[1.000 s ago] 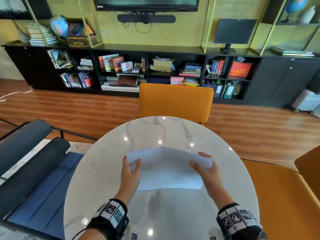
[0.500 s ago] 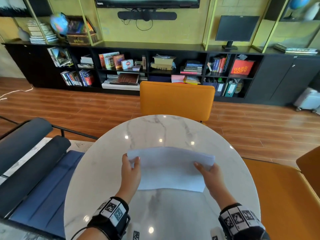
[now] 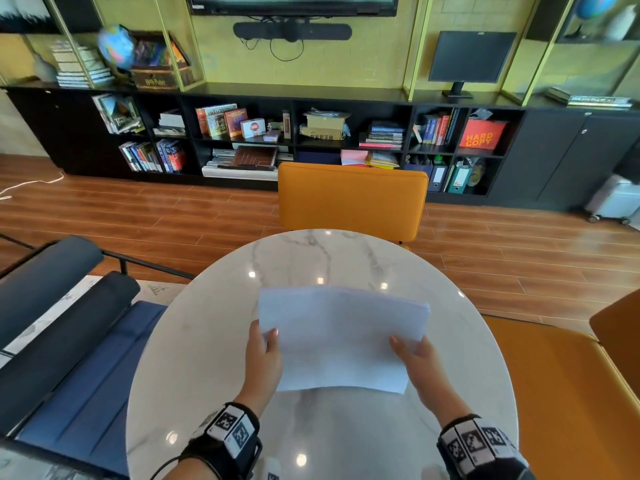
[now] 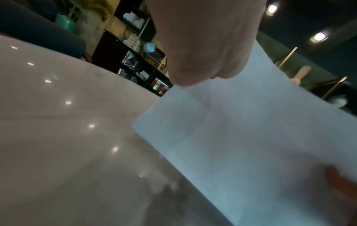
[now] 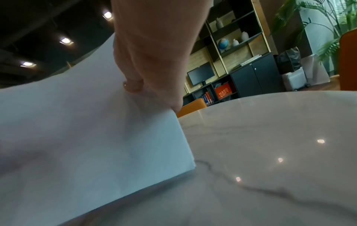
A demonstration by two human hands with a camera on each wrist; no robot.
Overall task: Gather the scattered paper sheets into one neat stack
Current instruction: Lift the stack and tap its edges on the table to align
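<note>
Paper sheets (image 3: pixel 341 337) are all in one bundle now, pinched at either side in the middle of the head view, and compared with a second ago the hands have slid down toward the near corners while the bundle has tipped a little, right side higher. The left hand (image 3: pixel 263 355) has its thumb on top and fingers clamped under the left edge; the right hand (image 3: pixel 420 358) grips the right edge the same way, thumb (image 5: pixel 133 86) pressing down on the top sheet. The lower edge hangs just over the desk (image 3: pixel 207 341), maybe brushing it; hard to tell. That reads as squaring up: the gathering looks done, and tapping the edges flush is likely what's left. The round marble top shines with ceiling lights. An orange chair (image 3: pixel 351 199) sits at centre beyond it, dark bookshelves (image 3: pixel 242 140) across the upper frame, a monitor (image 3: pixel 471 57) upper right.
</note>
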